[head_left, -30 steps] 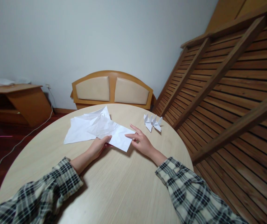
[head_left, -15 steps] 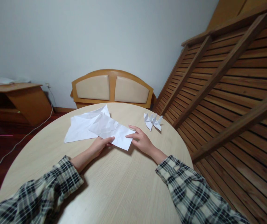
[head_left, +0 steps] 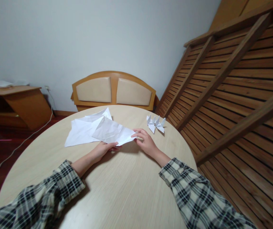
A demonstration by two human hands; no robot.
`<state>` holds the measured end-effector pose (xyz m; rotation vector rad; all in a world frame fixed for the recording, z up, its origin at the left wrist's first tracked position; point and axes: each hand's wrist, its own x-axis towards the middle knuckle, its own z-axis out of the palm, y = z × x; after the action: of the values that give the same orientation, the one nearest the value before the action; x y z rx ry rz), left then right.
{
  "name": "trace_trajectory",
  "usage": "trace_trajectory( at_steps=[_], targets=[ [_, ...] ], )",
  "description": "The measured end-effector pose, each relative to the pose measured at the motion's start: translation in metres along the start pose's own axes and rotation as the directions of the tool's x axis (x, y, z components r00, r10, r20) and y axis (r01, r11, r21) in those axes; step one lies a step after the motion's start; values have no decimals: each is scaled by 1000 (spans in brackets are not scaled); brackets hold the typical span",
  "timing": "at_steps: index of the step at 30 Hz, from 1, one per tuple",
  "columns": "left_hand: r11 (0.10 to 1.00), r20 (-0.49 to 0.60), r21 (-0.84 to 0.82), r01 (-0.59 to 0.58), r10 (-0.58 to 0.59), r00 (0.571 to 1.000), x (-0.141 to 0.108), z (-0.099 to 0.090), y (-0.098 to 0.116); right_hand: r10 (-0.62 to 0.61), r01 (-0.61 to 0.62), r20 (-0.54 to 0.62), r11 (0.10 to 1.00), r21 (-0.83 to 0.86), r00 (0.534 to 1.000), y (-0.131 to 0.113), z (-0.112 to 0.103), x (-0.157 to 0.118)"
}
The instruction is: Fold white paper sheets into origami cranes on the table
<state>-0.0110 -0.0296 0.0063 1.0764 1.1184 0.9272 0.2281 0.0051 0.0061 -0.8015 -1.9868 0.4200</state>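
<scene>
A creased sheet of white paper (head_left: 111, 129) is held a little above the round table (head_left: 117, 184). My left hand (head_left: 105, 149) grips its lower edge, thumb on top and fingers beneath. At the right end, my right hand (head_left: 144, 141) pinches the paper's corner, which bends there. Behind and to the left, other white paper sheets (head_left: 79, 133) lie on the tabletop, partly covered by the held one. Right of my right hand stand folded paper cranes (head_left: 156, 124), close together.
Beyond the table is a wooden headboard (head_left: 114, 74) with two cream panels against the wall. A slatted wooden frame (head_left: 222, 95) leans along the right side. At left, a low cabinet (head_left: 29, 105) stands near a white cable (head_left: 29, 136) on the floor.
The right end of the paper was flat and is now bent upward, its lower corner lifted. My right fingers have closed on that corner. My left hand has barely moved.
</scene>
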Motion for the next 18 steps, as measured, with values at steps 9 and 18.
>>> trace_trajectory(
  at_steps=[9,18],
  targets=[
    [999,126,21,-46,43,991,-1,-3,1,105,-104,-44,994,34,993,-5,-2,1],
    [1000,161,14,-23,21,987,-3,0,2,364,-321,-54,873,367,930,2,5,4]
  ],
)
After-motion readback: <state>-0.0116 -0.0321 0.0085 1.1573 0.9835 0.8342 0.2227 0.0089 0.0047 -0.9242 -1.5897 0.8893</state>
